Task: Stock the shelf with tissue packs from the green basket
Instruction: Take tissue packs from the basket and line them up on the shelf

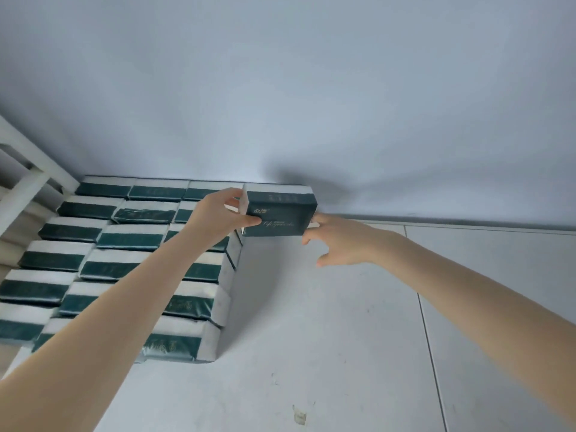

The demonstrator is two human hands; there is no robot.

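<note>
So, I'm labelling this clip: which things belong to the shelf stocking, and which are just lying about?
Job: tissue pack, gripped by the left hand, touched by the right hand; stocked packs; shelf.
Lying about: small scrap; white frame at left.

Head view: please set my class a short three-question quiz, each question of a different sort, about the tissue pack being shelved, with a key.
1. True or false: the tissue pack sits at the front edge of the shelf.
2. Fill in: the left-hand grip pinches the pack's ___ end.
3. The right-hand grip is: A) open, fingertips at the pack; B) curled round the pack; C) out of view.
Key: 1 false; 2 left; 3 A.
</note>
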